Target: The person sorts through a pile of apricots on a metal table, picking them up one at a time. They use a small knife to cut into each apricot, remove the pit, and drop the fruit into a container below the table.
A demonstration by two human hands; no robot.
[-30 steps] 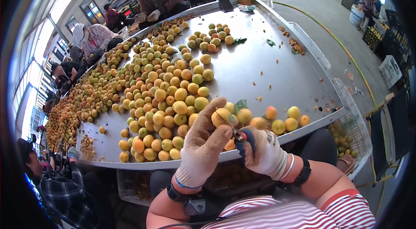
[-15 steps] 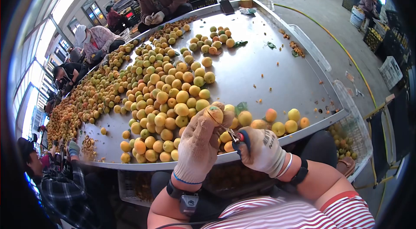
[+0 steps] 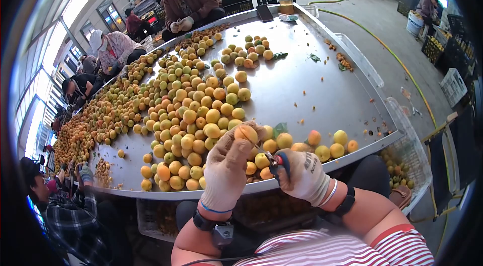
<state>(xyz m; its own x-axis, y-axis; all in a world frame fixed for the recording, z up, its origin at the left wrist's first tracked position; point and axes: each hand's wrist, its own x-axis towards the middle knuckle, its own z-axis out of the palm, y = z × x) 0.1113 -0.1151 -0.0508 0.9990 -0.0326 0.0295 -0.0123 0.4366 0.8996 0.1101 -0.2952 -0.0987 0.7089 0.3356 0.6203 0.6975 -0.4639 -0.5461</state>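
- your gloved left hand (image 3: 225,168) grasps the held fruit (image 3: 246,134), yellow-orange, above the near edge of the metal table (image 3: 297,87).
- your gloved right hand (image 3: 308,174) is clenched round the hand tool (image 3: 283,162), red and dark handle; its metal tip points toward the held fruit, contact unclear.
- big fruit pile (image 3: 186,115) spreads left and beyond your left hand.
- lidded jar (image 3: 285,0) stands at the far end, near the dark flat object (image 3: 264,13).

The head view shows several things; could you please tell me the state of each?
Left hand, gloved, holding a fruit
Right hand, gloved, gripping a tool
Tool, blade opening unclear
Jar, upright, lidded
Piled fruit, loose
Table, strewn with debris
White bucket, upright
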